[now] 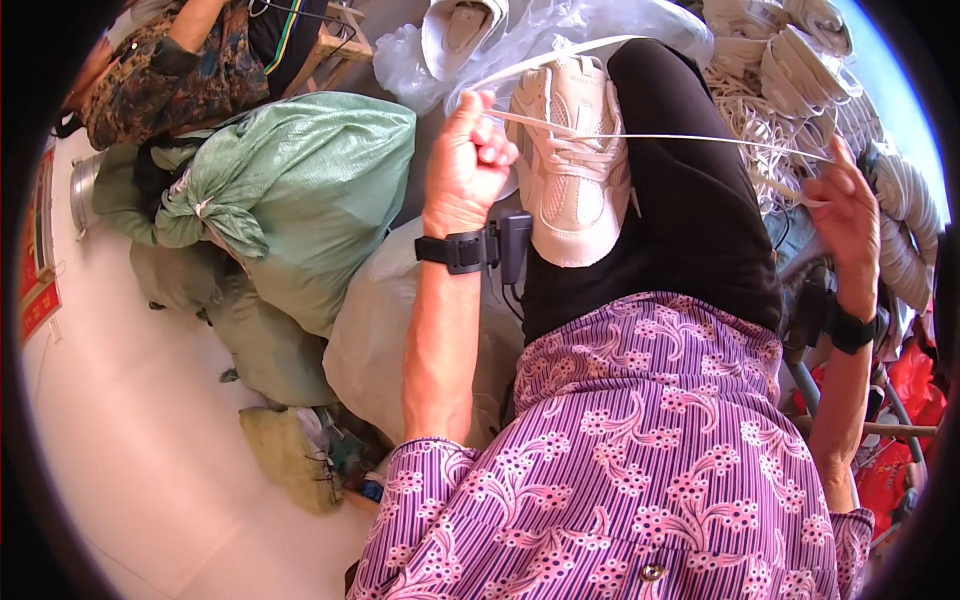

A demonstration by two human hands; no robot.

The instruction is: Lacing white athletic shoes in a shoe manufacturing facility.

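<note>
A white sneaker rests on my lap with its toe toward me, its lower eyelets laced. White shoelace ends run out from it to both sides. My left hand is closed on one shoelace, just left of the shoe. Out to the right, my right hand pinches the other lace end, drawn taut across my dark trouser leg. A further loop of lace arcs over the shoe's top.
Left stands a tied green sack, with other sacks below it. Another person's arm shows at the top left. Upper right, several white shoes lie by a heap of loose laces. One more shoe lies on clear plastic ahead.
</note>
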